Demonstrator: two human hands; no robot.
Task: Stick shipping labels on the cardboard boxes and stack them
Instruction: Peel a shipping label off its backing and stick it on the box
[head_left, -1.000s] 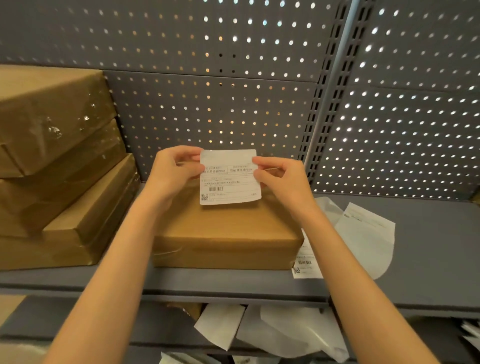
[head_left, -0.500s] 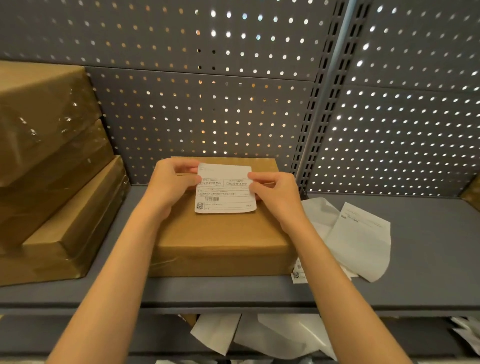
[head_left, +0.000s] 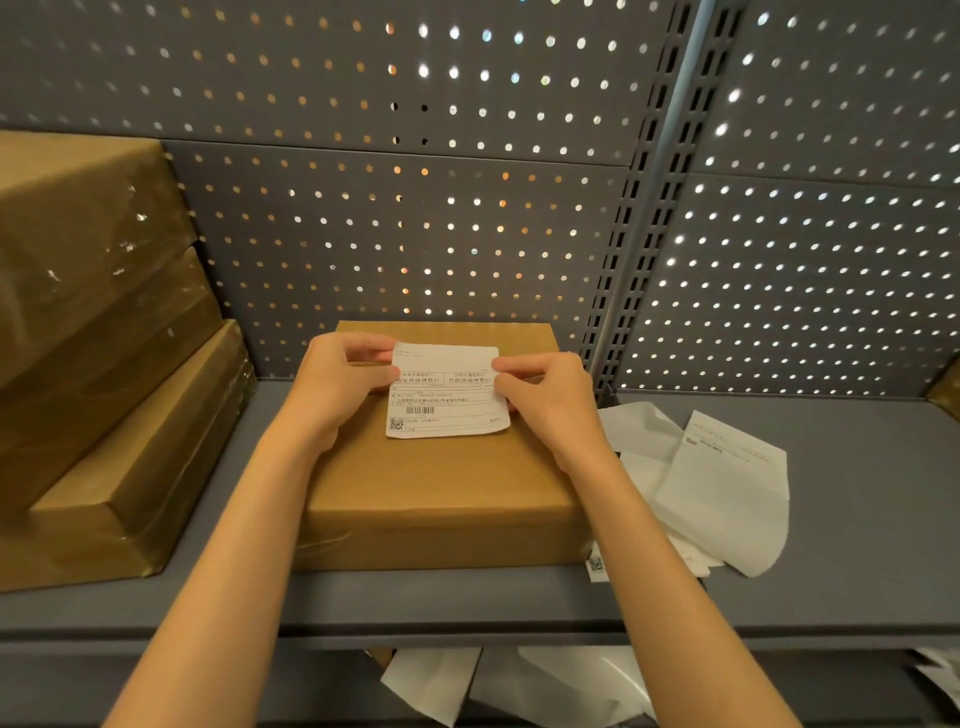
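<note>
Brown cardboard box (head_left: 441, 483) lies flat on the grey shelf (head_left: 857, 519), its back edge close to the perforated back panel (head_left: 415, 234). Over the far half of its top, a white shipping label (head_left: 447, 395) is held with the print facing up. The left hand (head_left: 343, 384) pinches the label's left edge between thumb and curled fingers; the right hand (head_left: 545, 400) pinches the right edge the same way, so each grip is closed tight on the paper. Whether the label already touches the box lid I cannot tell; its near edge lifts slightly at the corner.

At the left, 3 wrapped brown boxes (head_left: 104, 364) are stacked, the lowest one just beside the central box with a narrow strip of shelf between them. On the right, loose white backing sheets (head_left: 727, 488) lie right against the box's right side, and beyond them the shelf runs on bare. More white paper (head_left: 467, 686) sits on the lower shelf under the front lip.
</note>
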